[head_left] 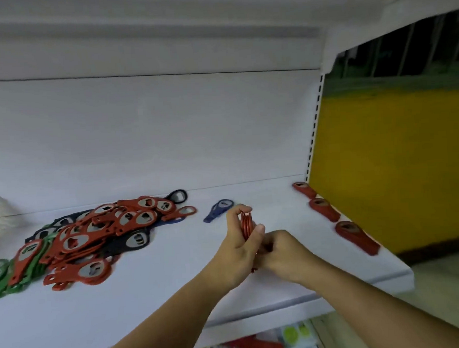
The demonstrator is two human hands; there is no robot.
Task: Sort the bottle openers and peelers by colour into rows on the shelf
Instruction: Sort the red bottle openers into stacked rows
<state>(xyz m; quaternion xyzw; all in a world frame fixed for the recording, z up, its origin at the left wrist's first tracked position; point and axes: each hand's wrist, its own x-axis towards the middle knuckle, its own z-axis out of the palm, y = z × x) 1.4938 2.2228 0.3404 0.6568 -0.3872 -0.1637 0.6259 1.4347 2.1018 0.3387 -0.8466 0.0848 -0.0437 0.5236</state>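
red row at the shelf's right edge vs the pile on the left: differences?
The red row is three separate pieces, spaced in a line, all red; the pile is many overlapping pieces, mixing red, green and dark blue. Both lie on the white shelf.

The heap of flat plastic bottle openers (92, 236) is mostly red, with green ones at its left and dark navy ones beneath, each with a grey metal inset. One lone plastic opener (218, 209) is blue; the held stack of plastic openers (246, 224) and the row of three openers (324, 209) are red. The metal shelf board (163, 299) is plain white, the flat panel (397, 163) beside it yellow.
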